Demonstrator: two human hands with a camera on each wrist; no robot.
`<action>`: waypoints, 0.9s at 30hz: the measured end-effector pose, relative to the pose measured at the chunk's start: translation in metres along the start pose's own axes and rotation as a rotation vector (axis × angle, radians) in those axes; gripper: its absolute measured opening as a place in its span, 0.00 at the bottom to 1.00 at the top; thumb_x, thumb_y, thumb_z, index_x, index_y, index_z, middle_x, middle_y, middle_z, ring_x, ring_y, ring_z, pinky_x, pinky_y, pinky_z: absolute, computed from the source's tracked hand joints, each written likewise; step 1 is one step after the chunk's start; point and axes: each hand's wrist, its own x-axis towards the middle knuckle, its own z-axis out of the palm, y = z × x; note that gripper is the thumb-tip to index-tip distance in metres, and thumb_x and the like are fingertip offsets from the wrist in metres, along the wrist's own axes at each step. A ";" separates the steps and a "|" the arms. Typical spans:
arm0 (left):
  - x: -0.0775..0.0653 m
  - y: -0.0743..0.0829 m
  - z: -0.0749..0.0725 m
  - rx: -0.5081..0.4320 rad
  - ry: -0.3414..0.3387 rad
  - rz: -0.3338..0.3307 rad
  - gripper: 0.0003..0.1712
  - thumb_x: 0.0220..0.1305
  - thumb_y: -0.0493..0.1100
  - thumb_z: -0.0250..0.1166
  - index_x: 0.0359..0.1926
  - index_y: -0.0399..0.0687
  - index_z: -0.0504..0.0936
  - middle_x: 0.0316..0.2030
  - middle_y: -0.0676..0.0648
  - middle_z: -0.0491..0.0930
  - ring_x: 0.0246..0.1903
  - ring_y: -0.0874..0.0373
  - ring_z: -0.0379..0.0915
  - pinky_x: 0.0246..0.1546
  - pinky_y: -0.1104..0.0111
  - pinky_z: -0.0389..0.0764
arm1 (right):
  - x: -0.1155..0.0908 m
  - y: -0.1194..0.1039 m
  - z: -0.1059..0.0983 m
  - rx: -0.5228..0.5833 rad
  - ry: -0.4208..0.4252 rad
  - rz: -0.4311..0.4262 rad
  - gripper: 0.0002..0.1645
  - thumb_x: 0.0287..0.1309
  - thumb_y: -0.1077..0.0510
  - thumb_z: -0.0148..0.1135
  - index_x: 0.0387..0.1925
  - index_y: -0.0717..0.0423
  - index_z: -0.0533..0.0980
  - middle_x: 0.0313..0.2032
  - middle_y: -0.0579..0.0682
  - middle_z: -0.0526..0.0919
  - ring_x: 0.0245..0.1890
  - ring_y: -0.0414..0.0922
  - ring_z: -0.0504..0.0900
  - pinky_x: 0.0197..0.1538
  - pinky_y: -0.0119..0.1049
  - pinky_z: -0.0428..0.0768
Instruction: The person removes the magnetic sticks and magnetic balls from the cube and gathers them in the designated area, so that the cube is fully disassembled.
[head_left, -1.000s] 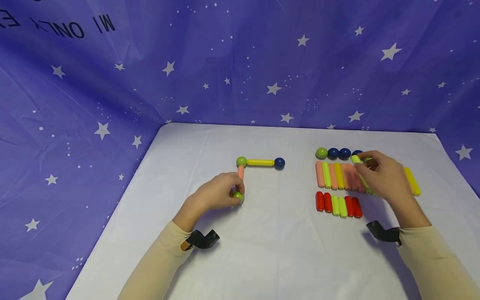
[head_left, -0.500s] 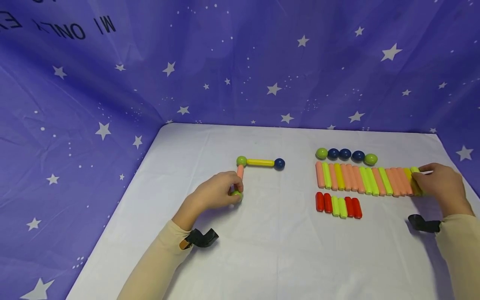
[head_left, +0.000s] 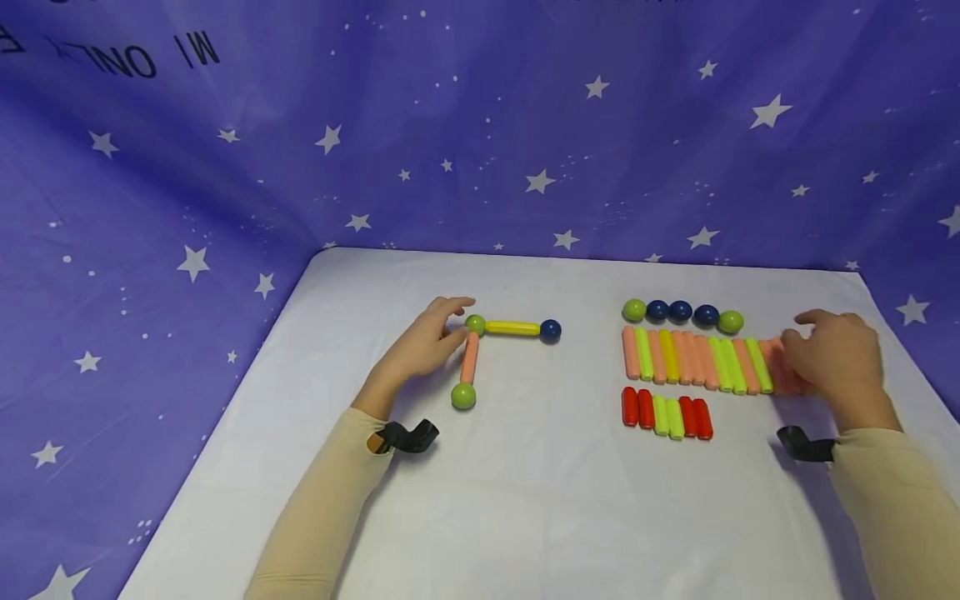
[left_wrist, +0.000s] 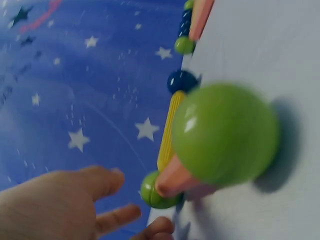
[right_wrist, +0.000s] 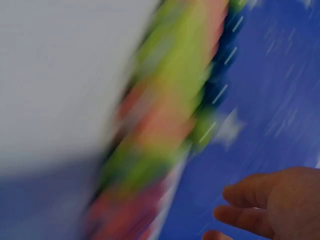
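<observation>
Left of centre in the head view, a green ball (head_left: 476,325) joins a yellow stick (head_left: 512,328) running right to a dark blue ball (head_left: 551,331). From that same corner a pink stick (head_left: 468,358) runs toward the near side, ending at another green ball (head_left: 463,396), which looms large in the left wrist view. My left hand (head_left: 422,343) is beside the corner ball, fingers spread and holding nothing. Over the right end of a row of long sticks (head_left: 670,357) is my right hand (head_left: 842,358), covering the last ones. Its fingers are extended and hold nothing in the right wrist view.
A line of green and blue balls (head_left: 680,311) lies behind the long sticks. Nearer me is a short row of red and lime sticks (head_left: 645,408). A white cloth (head_left: 555,500) covers the table, with a purple star-patterned curtain (head_left: 450,125) behind and to the left.
My left hand has let go of the near green ball and moved up to the corner ball. My right hand carried a lime stick to the row's right end, released it and shifted slightly left.
</observation>
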 end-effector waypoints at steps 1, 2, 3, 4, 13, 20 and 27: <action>0.002 -0.005 0.000 -0.026 -0.016 0.000 0.28 0.72 0.43 0.55 0.71 0.49 0.64 0.60 0.40 0.67 0.38 0.53 0.70 0.38 0.61 0.74 | -0.002 -0.017 0.000 0.018 0.026 -0.066 0.27 0.64 0.53 0.49 0.55 0.72 0.69 0.45 0.77 0.70 0.47 0.73 0.67 0.46 0.66 0.68; 0.004 -0.010 0.000 -0.047 -0.032 0.003 0.28 0.72 0.43 0.54 0.71 0.50 0.64 0.62 0.41 0.66 0.38 0.53 0.70 0.39 0.60 0.74 | -0.004 -0.036 0.000 0.040 0.028 -0.125 0.27 0.65 0.53 0.51 0.56 0.71 0.70 0.45 0.76 0.70 0.46 0.72 0.68 0.46 0.66 0.68; 0.005 -0.014 0.000 -0.064 -0.046 0.006 0.28 0.73 0.43 0.54 0.71 0.51 0.64 0.63 0.42 0.66 0.38 0.53 0.70 0.39 0.60 0.74 | -0.007 -0.057 0.000 0.057 0.030 -0.185 0.26 0.65 0.53 0.52 0.55 0.70 0.71 0.46 0.75 0.71 0.46 0.71 0.69 0.46 0.65 0.69; 0.006 -0.017 0.000 -0.075 -0.057 0.008 0.27 0.73 0.44 0.54 0.71 0.51 0.65 0.64 0.44 0.65 0.38 0.53 0.70 0.39 0.60 0.74 | -0.010 -0.078 0.000 0.082 0.015 -0.237 0.25 0.65 0.54 0.53 0.56 0.68 0.72 0.47 0.73 0.71 0.45 0.69 0.70 0.46 0.64 0.71; 0.010 -0.028 0.013 -0.118 0.015 0.010 0.17 0.70 0.39 0.57 0.57 0.54 0.79 0.52 0.53 0.75 0.37 0.56 0.71 0.39 0.62 0.73 | -0.032 -0.229 0.023 0.327 -0.482 -0.603 0.23 0.68 0.55 0.55 0.63 0.48 0.71 0.59 0.60 0.72 0.49 0.57 0.78 0.50 0.55 0.75; 0.014 -0.021 0.024 -0.143 -0.007 -0.028 0.11 0.66 0.44 0.62 0.49 0.51 0.80 0.32 0.50 0.77 0.25 0.57 0.68 0.26 0.65 0.71 | -0.033 -0.266 0.074 0.252 -0.292 -0.581 0.08 0.64 0.60 0.60 0.45 0.54 0.79 0.42 0.54 0.77 0.44 0.50 0.76 0.50 0.48 0.74; 0.018 -0.019 0.025 -0.137 0.043 -0.021 0.09 0.61 0.44 0.68 0.42 0.50 0.81 0.29 0.49 0.76 0.24 0.56 0.67 0.25 0.65 0.70 | -0.041 -0.265 0.078 0.226 -0.194 -0.563 0.04 0.55 0.62 0.64 0.34 0.51 0.81 0.37 0.51 0.77 0.39 0.50 0.76 0.45 0.49 0.75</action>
